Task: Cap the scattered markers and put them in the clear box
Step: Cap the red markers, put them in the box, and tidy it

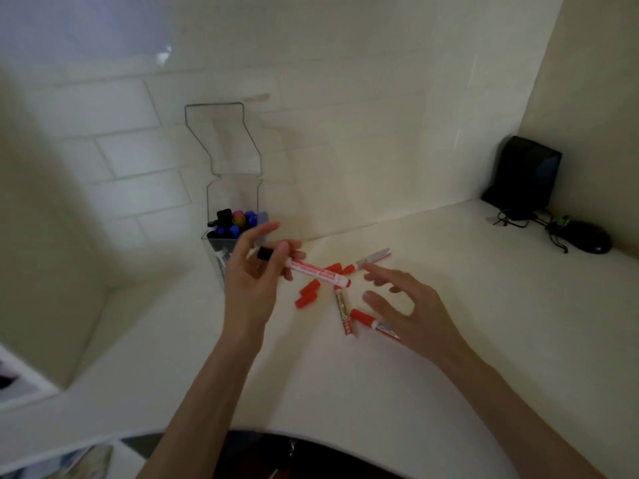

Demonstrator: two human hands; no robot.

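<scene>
My left hand [254, 271] holds a red-and-white marker [316, 272] above the white table, thumb and fingers curled round its dark end. My right hand [404, 304] hovers open over the scattered pieces, fingers spread. Under it lie a capped red marker [366, 319], another red marker [343, 311] and a grey-bodied marker with a red cap [371, 259]. Loose red caps [306, 295] lie between my hands. The clear box [233, 198] stands behind my left hand, its lid flipped up, with several black, blue and pink capped markers inside.
A black speaker [524, 174] and a black mouse [587, 236] with tangled cables sit in the far right corner. A tiled wall [138, 150] rises behind the box. The table's [449, 392] front edge curves near my body.
</scene>
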